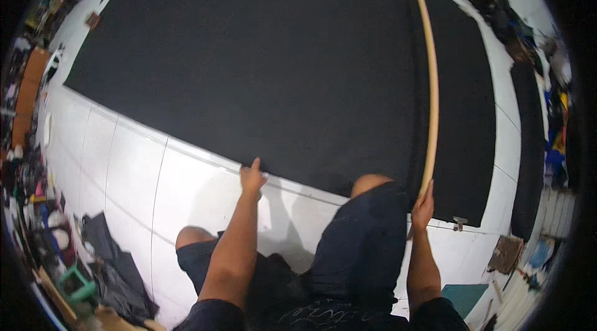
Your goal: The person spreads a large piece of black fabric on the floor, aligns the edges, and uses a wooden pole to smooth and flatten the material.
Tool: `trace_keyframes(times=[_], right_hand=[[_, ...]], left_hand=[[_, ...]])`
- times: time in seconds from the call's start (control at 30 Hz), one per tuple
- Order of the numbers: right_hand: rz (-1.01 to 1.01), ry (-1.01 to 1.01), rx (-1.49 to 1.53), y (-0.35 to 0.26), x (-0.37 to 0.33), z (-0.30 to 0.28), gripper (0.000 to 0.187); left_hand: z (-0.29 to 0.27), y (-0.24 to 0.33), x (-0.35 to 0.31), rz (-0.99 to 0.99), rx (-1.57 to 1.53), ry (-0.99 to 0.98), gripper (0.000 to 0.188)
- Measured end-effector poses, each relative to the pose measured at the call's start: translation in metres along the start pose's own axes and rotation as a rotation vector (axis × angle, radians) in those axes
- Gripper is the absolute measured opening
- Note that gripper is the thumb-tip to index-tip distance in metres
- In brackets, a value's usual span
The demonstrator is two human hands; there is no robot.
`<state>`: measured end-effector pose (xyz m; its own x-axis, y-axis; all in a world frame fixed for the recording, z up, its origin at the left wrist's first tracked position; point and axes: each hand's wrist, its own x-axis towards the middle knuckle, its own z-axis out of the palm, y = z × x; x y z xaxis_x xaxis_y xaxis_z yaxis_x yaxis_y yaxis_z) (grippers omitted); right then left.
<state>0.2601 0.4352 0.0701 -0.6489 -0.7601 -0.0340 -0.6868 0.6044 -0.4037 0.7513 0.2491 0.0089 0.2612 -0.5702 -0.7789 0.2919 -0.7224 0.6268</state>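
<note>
A large sheet of black cloth (pixel 249 70) lies flat on the floor in front of me. My left hand (pixel 252 178) is at its near edge, index finger stretched out onto the cloth and thumb apart from it; the other fingers are hard to make out. On the right, my right hand (pixel 423 208) is closed round the near end of a long light-wood strip (pixel 431 95). This strip runs away from me across the cloth to the far side, beside a fold or seam line in the black material.
A metal clip (pixel 459 224) sits on the cloth's near right edge. A small brown block (pixel 92 20) rests by the far left corner. Black material (pixel 115 262), a green stool (pixel 78 284) and clutter lie left; a brown square piece (pixel 506 254) lies right on white tiles (pixel 134 163).
</note>
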Motion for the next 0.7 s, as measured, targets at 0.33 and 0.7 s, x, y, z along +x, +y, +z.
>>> trace_keyframes(times=[0.33, 0.7], right_hand=[[-0.611, -0.026, -0.283, -0.147, 0.158, 0.104, 0.057], [-0.559, -0.402, -0.368, -0.179, 0.128, 0.116, 0.076]], left_hand=[[0.008, -0.04, 0.013, 0.217, -0.054, 0.076, 0.084], [0.049, -0.012, 0.0, 0.081, 0.04, 0.564, 0.087]])
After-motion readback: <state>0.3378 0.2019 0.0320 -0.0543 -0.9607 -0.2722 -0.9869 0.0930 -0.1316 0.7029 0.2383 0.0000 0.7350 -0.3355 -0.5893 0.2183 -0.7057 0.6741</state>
